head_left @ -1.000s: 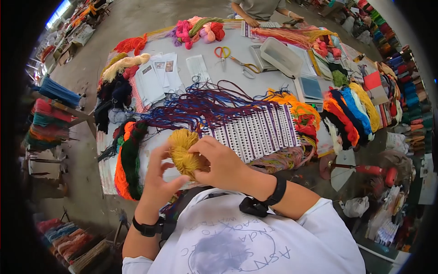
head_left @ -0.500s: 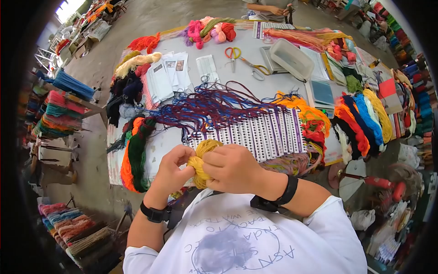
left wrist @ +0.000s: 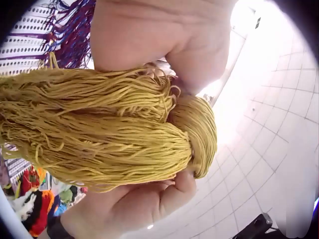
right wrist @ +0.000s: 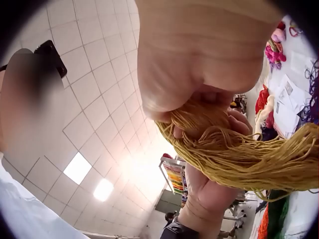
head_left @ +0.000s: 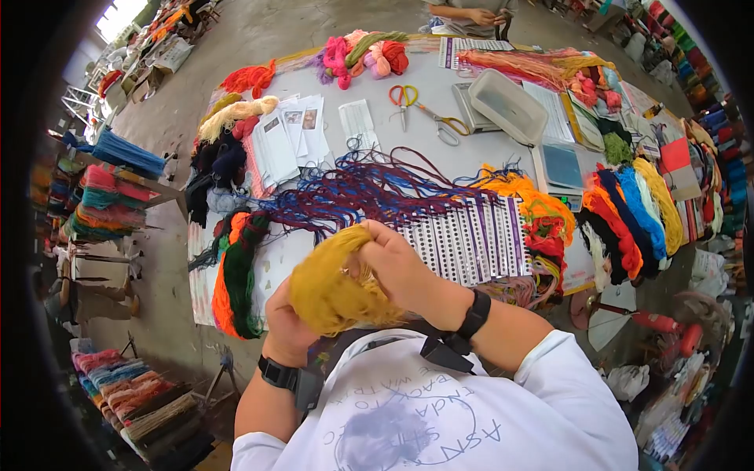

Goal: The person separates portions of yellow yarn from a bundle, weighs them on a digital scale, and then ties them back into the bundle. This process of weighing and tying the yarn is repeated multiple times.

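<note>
A mustard-yellow yarn skein (head_left: 328, 284) is held in the air between both hands, over the table's near edge in the head view. The left hand (head_left: 289, 320) grips its lower left part. At its upper right, the right hand (head_left: 399, 271) pinches the strands with curled fingers. Close up in the left wrist view, the skein (left wrist: 109, 129) is folded into thick bundles with a loop round one end, one hand on each side. In the right wrist view, the strands (right wrist: 239, 154) spread out loose, and some fingers are hidden behind them.
Purple and blue cords (head_left: 369, 188) run from punched white cards (head_left: 463, 239) on the table (head_left: 369, 78). Orange and green skeins (head_left: 236, 275) lie left. Scissors (head_left: 445, 124), a clear plastic box (head_left: 509, 106), papers (head_left: 275, 149) and a scale (head_left: 561, 169) lie beyond. Another person (head_left: 471, 17) is across the table.
The skein was a compact bundle between the hands; now it is opened out longer and looser. The right hand has risen with its upper end, and the left hand has moved lower.
</note>
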Motion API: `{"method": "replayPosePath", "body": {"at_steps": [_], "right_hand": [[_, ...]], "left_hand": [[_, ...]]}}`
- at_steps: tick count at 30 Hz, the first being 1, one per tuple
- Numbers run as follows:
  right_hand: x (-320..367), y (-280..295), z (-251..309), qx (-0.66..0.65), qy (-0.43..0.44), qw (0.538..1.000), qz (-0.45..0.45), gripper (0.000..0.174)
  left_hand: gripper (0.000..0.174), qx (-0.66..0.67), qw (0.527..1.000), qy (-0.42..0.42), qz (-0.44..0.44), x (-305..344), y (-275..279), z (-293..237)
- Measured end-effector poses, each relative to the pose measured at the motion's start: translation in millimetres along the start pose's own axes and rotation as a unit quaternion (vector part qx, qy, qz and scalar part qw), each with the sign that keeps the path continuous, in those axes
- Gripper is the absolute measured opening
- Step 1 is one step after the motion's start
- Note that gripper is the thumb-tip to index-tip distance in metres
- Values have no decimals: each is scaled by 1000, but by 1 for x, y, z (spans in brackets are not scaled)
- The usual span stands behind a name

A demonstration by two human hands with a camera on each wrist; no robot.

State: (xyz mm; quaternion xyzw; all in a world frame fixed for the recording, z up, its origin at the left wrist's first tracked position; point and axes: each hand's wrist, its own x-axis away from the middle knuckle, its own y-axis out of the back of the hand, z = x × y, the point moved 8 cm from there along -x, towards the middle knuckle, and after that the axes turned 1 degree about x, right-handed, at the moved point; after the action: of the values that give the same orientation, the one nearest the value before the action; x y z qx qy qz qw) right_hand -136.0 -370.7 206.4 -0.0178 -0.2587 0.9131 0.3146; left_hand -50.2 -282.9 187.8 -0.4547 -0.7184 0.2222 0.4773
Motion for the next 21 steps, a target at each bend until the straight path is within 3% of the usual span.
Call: {"method": "replayPosePath", "body": {"at_steps": [2, 3, 4, 5, 6, 8, 9, 11, 12, 13, 14, 15, 17, 18, 20, 21], "right_hand": [[-9, 5, -21, -211, -93, 973, -19, 24], [-12, 4, -10, -81, -66, 995, 5, 21], [-16, 6, 1, -76, -64, 995, -8, 21], [-22, -1, 28, 204, 41, 977, 33, 21], [-24, -14, 39, 470, 131, 870, 73, 22], [-44, -19, 15, 600, 77, 788, 112, 26], [-53, -19, 11, 607, 68, 786, 99, 26], [-67, -25, -8, 575, 9, 803, 155, 28], [-74, -20, -6, 578, 5, 801, 156, 28], [-83, -17, -12, 433, -69, 880, 184, 30], [-91, -19, -19, 272, -143, 928, 210, 33], [-105, -9, -27, 387, -136, 892, 190, 32], [-125, 2, -43, 333, -116, 907, 230, 29], [-136, 10, -47, 282, -97, 921, 249, 27], [-188, 65, -66, 293, -209, 919, 163, 25], [-216, 104, -58, 383, -195, 901, 65, 25]], "left_hand": [[35, -13, 996, 6, 88, -10, 14, -6], [40, -74, 993, -9, 92, -15, 20, -19], [45, -133, 986, -19, 102, -24, 22, -30], [45, -257, 958, -122, 39, -35, 28, -47], [47, -312, 929, -200, -22, -40, 38, -65], [48, -210, 952, -209, -76, -45, 36, -75], [48, -207, 956, -198, -64, -50, 25, -73], [47, -324, 935, -116, 83, -58, -8, -54], [49, -453, 885, -96, 46, -65, 4, -54], [45, -428, 897, -58, 88, -69, 6, -48], [42, -403, 907, -22, 123, -70, 6, -46], [42, -401, 910, -29, 106, -73, 11, -59], [24, -526, 824, 186, 102, -77, 36, -50], [24, -518, 831, 184, 90, -80, 45, -54], [16, -440, 855, 274, 17, -81, 82, -47], [20, -406, 880, 243, 34, -85, 88, -53]]}}
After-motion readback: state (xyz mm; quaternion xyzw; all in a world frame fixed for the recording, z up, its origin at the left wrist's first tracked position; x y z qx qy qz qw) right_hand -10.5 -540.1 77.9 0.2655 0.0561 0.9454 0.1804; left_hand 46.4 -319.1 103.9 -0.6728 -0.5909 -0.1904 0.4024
